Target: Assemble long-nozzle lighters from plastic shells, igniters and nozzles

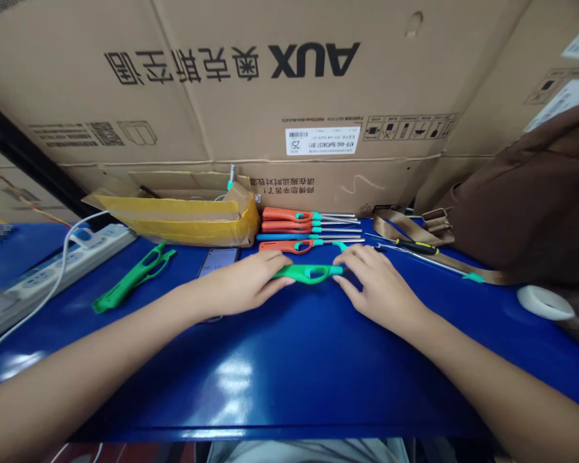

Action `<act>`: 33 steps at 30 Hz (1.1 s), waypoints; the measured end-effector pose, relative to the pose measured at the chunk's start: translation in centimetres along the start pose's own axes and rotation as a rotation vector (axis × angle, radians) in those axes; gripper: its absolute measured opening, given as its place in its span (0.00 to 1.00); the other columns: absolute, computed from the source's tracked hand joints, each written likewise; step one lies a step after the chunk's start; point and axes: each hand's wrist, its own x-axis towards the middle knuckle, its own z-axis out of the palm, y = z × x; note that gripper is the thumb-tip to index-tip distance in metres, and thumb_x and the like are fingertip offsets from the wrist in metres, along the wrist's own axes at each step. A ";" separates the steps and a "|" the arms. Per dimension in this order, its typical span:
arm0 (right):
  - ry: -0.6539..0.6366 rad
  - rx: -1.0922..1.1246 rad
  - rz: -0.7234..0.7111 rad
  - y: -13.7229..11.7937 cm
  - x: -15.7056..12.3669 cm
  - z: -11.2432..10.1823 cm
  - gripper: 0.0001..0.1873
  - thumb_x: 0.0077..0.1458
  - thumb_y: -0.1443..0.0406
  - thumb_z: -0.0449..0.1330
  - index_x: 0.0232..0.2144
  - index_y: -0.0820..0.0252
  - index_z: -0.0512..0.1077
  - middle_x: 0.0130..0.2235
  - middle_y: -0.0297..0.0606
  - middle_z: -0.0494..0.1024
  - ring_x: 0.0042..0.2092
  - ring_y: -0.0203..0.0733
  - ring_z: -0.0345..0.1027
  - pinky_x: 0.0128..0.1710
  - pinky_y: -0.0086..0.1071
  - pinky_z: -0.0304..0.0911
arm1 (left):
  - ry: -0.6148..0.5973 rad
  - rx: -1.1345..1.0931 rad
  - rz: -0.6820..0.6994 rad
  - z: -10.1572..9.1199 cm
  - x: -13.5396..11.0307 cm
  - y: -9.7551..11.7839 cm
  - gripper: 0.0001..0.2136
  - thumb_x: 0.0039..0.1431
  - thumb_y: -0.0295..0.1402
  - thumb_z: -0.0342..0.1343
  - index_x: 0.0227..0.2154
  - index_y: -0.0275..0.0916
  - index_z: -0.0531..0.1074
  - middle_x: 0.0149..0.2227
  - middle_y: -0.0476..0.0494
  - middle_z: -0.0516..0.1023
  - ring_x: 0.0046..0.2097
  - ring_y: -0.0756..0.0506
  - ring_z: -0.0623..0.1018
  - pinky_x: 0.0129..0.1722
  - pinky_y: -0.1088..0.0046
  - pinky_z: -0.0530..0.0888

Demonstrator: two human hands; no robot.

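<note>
A green long-nosed lighter (299,273) with a turquoise trigger lies level between my two hands, just over the blue table. My left hand (241,283) grips its handle end between thumb and fingers. At the other end, the thumb and fingertips of my right hand (379,283) close around the turquoise tip; they partly hide what lies there. Just behind my hands is a row of several lighters with metal tubes, among them an orange lighter (284,247) and a blue lighter (282,237). A separate green lighter casing (128,283) rests to the left.
A phone (218,258) lies partly under my left hand. Behind it stands a cardboard box with yellow tape (188,222). Left is a power strip (72,263); right are a screwdriver (417,247), a metal tube with turquoise end (444,262), a white rounded object (545,302) and a brown bag (521,193).
</note>
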 end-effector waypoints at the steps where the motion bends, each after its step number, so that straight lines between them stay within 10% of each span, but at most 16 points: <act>1: 0.073 0.002 0.014 0.2 0.1 0.0 0.09 0.64 0.66 0.57 0.47 0.58 0.69 0.49 0.49 0.74 0.52 0.56 0.68 0.50 0.49 0.65 | 0.050 0.045 0.026 -0.2 0.7 -0.6 0.15 0.74 0.38 0.47 0.54 0.35 0.69 0.52 0.35 0.76 0.53 0.40 0.77 0.56 0.60 0.74; 5: 0.262 0.021 0.053 0.6 0.3 -0.2 0.16 0.62 0.66 0.57 0.52 0.56 0.66 0.52 0.50 0.71 0.55 0.58 0.67 0.54 0.53 0.65 | 0.130 0.135 -0.003 -0.9 3.6 -3.4 0.15 0.73 0.38 0.47 0.53 0.34 0.70 0.51 0.34 0.77 0.52 0.40 0.78 0.54 0.60 0.75; 12: 0.069 -0.079 0.141 1.3 -0.1 1.2 0.17 0.62 0.63 0.57 0.52 0.58 0.68 0.52 0.52 0.71 0.53 0.61 0.68 0.49 0.55 0.68 | 0.212 0.302 -0.070 0.2 6.5 -6.1 0.15 0.70 0.36 0.52 0.52 0.30 0.70 0.50 0.30 0.75 0.53 0.36 0.75 0.54 0.56 0.73; 33: -0.165 -0.139 0.256 1.6 -0.5 2.6 0.29 0.65 0.59 0.52 0.64 0.66 0.65 0.64 0.59 0.65 0.62 0.65 0.62 0.56 0.56 0.65 | 0.182 0.441 -0.332 -0.3 2.4 -1.5 0.12 0.69 0.37 0.49 0.48 0.40 0.74 0.49 0.40 0.77 0.50 0.39 0.78 0.47 0.64 0.75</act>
